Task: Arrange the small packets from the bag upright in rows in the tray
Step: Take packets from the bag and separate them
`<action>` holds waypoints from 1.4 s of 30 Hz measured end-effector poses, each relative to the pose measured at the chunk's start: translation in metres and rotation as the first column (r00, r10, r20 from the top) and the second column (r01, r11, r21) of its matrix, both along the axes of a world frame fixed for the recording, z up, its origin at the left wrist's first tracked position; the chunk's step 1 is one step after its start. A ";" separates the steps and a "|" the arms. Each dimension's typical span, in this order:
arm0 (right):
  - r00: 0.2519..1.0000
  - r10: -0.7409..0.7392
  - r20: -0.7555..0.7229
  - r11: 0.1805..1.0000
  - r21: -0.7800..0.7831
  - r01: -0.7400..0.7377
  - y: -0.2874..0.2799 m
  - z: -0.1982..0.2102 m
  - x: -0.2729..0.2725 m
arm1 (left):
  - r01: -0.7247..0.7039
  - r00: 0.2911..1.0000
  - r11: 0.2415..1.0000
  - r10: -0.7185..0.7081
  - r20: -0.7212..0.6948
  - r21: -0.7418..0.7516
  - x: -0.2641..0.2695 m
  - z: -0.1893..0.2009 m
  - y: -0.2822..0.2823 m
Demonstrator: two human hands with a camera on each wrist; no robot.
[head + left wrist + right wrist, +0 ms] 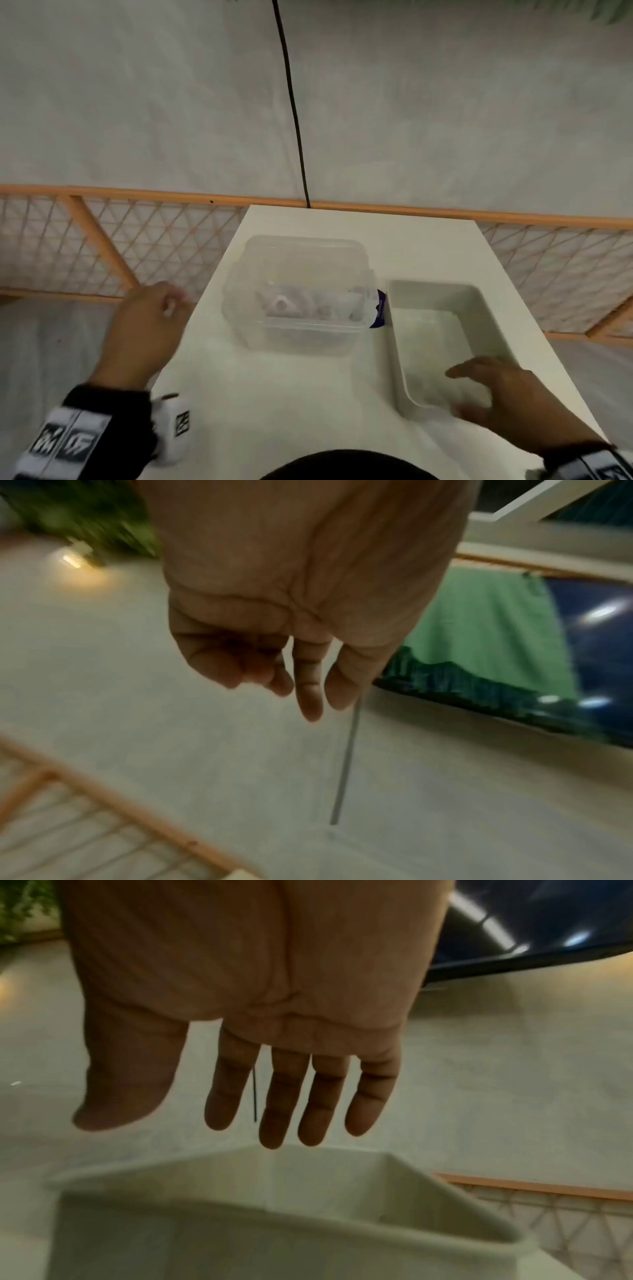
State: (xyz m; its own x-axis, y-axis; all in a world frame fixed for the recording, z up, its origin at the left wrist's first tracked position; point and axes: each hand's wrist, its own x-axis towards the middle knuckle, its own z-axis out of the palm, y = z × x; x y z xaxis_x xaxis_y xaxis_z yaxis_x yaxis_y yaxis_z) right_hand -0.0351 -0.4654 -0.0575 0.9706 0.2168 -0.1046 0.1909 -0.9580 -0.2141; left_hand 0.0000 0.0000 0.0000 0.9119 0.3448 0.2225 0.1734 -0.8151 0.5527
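The white tray (442,298), smooth plastic with rounded corners, sits at the right of the table (274,394), near its right edge. The right hand (507,387) hovers over its near end, fingers straight, holding nothing. Just left stands a clear lidded box (298,329) with blurred packets (284,303) inside. The left hand (150,322), loosely curled and empty, hangs off the table's left edge.

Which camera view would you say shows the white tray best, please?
The head view: the whole white tray lies on the table, nothing visible inside, the right hand over its near end. The right wrist view shows only its blurred far end; the left wrist view shows none.
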 end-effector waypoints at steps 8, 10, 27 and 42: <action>0.996 0.023 -0.089 0.988 -0.152 -0.037 0.016 -0.014 0.003 | 0.506 0.819 0.798 -0.325 -0.473 0.327 0.087 0.012 -0.075; 0.994 0.029 -0.103 0.989 -0.143 -0.044 0.019 -0.010 0.002 | 0.570 0.759 0.707 -0.257 -0.599 0.419 0.107 0.008 -0.088; 0.943 -0.028 -0.331 0.999 -0.046 0.014 0.027 0.028 0.034 | 0.734 0.436 0.547 0.072 -0.897 0.402 0.244 -0.096 -0.059; 0.990 0.080 -0.113 0.997 0.001 -0.081 0.062 0.067 0.065 | 0.641 0.715 0.626 -0.279 -0.641 0.444 0.159 0.014 -0.096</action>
